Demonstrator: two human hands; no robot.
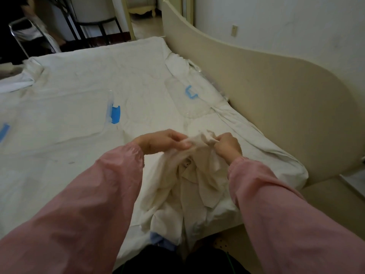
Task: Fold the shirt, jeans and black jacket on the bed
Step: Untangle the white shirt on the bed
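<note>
A crumpled cream shirt hangs between my hands above the near edge of the bed. My left hand pinches its upper edge on the left, and my right hand grips the same edge on the right. The rest of the shirt drapes down in loose folds toward me. A bit of light blue fabric, perhaps the jeans, shows under the shirt at the bed's near edge. Dark cloth lies at the very bottom of the view; what it is I cannot tell.
The bed has a rumpled white sheet with blue tape marks and a blue clip-like mark. A cream curved headboard runs along the right. Chairs and a metal frame stand beyond the far edge.
</note>
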